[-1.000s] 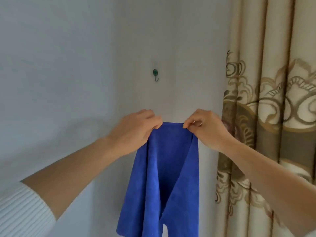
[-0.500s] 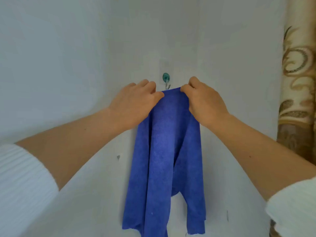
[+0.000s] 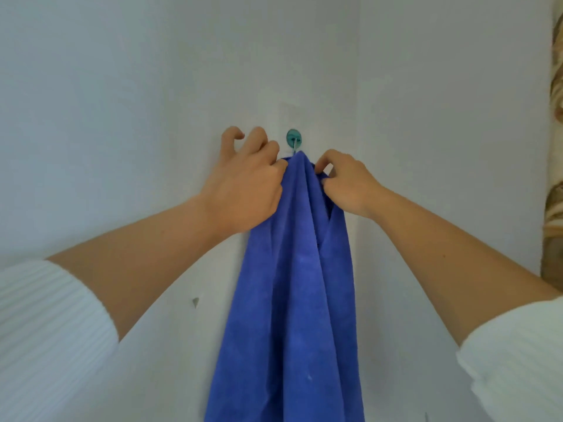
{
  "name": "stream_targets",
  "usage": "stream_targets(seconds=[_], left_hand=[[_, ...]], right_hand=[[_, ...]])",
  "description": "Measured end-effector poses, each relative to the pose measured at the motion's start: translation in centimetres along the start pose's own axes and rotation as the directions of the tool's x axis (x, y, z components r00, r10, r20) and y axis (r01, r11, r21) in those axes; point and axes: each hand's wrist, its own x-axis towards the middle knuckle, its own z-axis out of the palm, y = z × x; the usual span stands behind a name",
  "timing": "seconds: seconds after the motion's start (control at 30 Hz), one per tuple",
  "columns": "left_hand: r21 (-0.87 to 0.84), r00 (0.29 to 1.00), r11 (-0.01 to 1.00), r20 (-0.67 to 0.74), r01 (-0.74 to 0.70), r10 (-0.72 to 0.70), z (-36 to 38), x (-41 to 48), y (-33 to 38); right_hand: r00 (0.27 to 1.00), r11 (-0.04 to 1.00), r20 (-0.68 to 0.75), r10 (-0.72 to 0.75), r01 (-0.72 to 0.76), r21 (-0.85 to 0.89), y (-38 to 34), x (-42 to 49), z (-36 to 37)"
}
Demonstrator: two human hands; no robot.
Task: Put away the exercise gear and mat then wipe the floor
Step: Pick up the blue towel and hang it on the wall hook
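The blue cloth (image 3: 292, 284) is hanging down the middle of the view, its gathered top sitting at 6 o'clock from the green hook (image 3: 294, 138) and squeezed between the two hands. The left hand (image 3: 246, 184) is gripping the cloth's top edge from 9 o'clock, its outer fingers curling loose against the white wall (image 3: 122, 86). The right hand (image 3: 347, 185) is pinching a fold of the cloth from 3 o'clock, thumb and forefinger closing on it. The bunched top is covering the hook's lower end, so the cloth is probably catching on it, though that is hidden. One cloth, one hook and two hands are showing. Two white ribbed sleeves (image 3: 45, 330) are filling the lower corners, a patterned curtain (image 3: 556, 178) is edging in at 3 o'clock, and a small dark mark (image 3: 195, 302) is sitting on the wall at 8 o'clock from the hook.
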Motion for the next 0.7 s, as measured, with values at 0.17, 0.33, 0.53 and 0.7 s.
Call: stream_targets(seconds=[0.17,0.33,0.53,0.7], left_hand=[[-0.252,0.962,0.956,0.262,0.150,-0.081,-1.0,-1.2,2.0],[-0.235,0.935,0.952,0.338,0.196,-0.109,-2.1,-3.3,2.6],[-0.220,0.960,0.950,0.224,0.220,-0.170,-3.5,-8.1,2.3],[-0.215,0.901,0.895,0.284,0.392,-0.327,-6.6,-14.0,1.3]], right_hand=[[0.992,0.986,0.104,0.064,-0.079,0.144,0.6,-1.5,0.8],[0.997,0.986,-0.065,0.048,-0.037,0.164,0.1,-3.0,2.0],[0.860,0.991,-0.509,-0.024,0.086,0.098,-1.6,-6.1,4.2],[0.866,0.962,-0.453,-0.209,0.265,0.064,-4.7,-10.2,8.7]])
